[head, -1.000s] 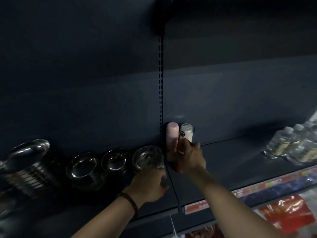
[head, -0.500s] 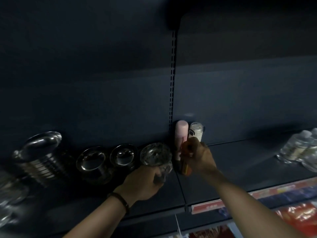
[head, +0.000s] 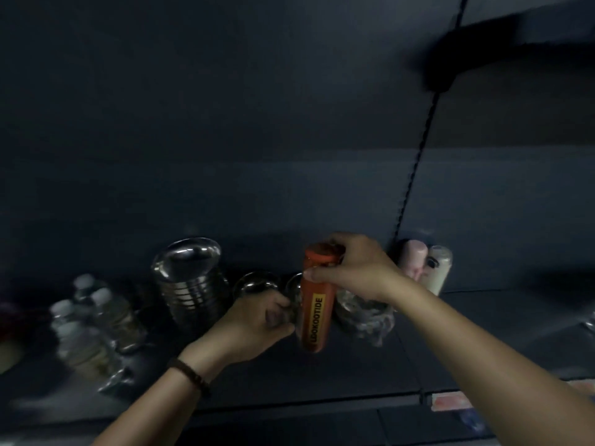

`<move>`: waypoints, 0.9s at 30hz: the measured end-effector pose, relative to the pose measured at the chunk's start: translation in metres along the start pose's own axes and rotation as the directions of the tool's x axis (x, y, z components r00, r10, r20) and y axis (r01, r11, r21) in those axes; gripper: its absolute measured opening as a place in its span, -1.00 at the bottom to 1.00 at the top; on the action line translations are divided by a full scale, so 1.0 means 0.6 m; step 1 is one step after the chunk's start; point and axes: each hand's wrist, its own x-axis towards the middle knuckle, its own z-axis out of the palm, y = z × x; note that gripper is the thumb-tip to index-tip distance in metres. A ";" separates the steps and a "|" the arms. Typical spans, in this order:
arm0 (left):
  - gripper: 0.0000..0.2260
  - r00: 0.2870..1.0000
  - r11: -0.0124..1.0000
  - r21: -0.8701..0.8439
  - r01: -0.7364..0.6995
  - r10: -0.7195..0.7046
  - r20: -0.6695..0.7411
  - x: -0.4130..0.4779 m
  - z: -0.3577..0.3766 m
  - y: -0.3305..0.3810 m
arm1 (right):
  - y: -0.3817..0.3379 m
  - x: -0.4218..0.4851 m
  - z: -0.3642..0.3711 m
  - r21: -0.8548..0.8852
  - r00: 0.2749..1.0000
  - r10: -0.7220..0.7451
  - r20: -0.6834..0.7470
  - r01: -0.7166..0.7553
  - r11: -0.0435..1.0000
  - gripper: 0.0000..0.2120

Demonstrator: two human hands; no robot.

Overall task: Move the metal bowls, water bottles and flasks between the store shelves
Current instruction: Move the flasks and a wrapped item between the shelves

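Midway along a dim store shelf [head: 483, 349], the right hand [head: 357, 272] grips an orange flask [head: 314, 320] by its cap, holding it upright in front of the small metal bowls [head: 256, 281], apparently to slot it between them. The left hand [head: 257, 320] curls against one bowl, perhaps clearing room; whether it grips cannot be told.

One head-worn camera looks forward and a little down into a dark shelf [head: 483, 349], near enough that the left hand [head: 257, 323], right hand [head: 354, 268] and flask [head: 314, 320] sit at lower centre. The frame seems tilted: the slotted upright [head: 415, 175] leans right. Edges are blurred.
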 end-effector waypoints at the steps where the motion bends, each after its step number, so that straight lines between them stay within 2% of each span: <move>1: -0.70 1.000 0.999 -0.042 0.017 -0.017 -0.013 -0.020 -0.025 -0.013 | -0.038 0.006 0.021 0.000 1.000 -0.020 0.009 0.020 1.000 -0.45; 4: -0.66 0.995 0.995 -0.100 0.027 -0.036 -0.090 -0.083 -0.102 -0.061 | -0.145 0.025 0.085 -0.017 0.995 -0.094 0.040 0.095 0.995 -0.40; 9: -0.76 0.973 0.996 -0.014 0.087 -0.088 -0.214 -0.184 -0.223 -0.170 | -0.301 0.057 0.201 0.012 0.972 -0.212 0.101 0.212 0.977 -0.37; 12: -0.73 0.939 0.983 0.074 0.166 -0.135 -0.317 -0.242 -0.279 -0.245 | -0.380 0.082 0.275 0.016 0.960 -0.243 0.137 0.244 0.970 -0.33; 17: -0.64 0.883 0.954 0.081 0.290 -0.234 -0.407 -0.312 -0.338 -0.372 | -0.492 0.137 0.396 0.070 0.952 -0.260 0.162 0.252 0.965 -0.26; 20: -0.59 0.870 0.948 0.049 0.314 -0.267 -0.414 -0.334 -0.366 -0.432 | -0.538 0.174 0.474 0.121 0.956 -0.250 0.151 0.233 0.965 -0.31; 24: -0.79 0.833 0.927 -0.012 0.374 -0.342 -0.436 -0.359 -0.402 -0.496 | -0.600 0.211 0.566 0.077 0.940 -0.313 0.134 0.305 0.949 -0.44; 27: -0.73 0.797 0.910 -0.064 0.409 -0.391 -0.461 -0.367 -0.415 -0.555 | -0.636 0.251 0.636 0.079 0.942 -0.305 0.142 0.296 0.952 -0.48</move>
